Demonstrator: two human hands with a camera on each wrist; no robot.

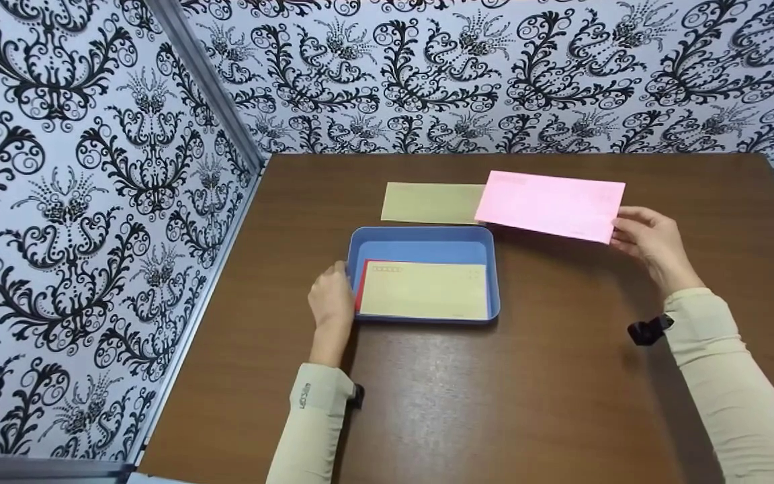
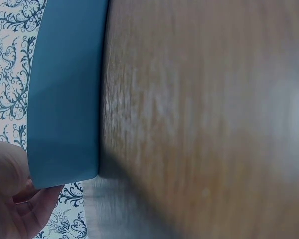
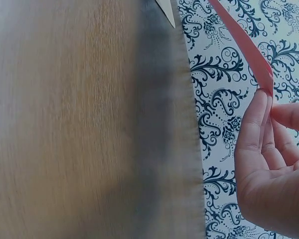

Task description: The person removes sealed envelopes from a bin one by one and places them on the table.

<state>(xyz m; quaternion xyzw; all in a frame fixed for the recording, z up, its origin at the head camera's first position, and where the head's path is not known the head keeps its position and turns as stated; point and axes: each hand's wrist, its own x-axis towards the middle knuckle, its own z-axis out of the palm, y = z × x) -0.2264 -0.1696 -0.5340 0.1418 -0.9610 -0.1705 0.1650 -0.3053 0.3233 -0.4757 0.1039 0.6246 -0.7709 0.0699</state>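
Brown wooden table (image 1: 562, 403), damask-patterned wall (image 1: 427, 67).
My right hand (image 1: 652, 245) pinches pink envelope (image 1: 551, 205); left hand (image 1: 332, 296) grips blue tray (image 1: 420, 252), left side.

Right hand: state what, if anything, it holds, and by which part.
The right hand pinches a pink envelope by its short right edge, towards the lower corner.

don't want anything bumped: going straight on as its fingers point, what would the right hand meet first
Past the pink envelope it holds, the right hand would likely meet the beige envelope behind the tray, or pass above it: height is unclear.
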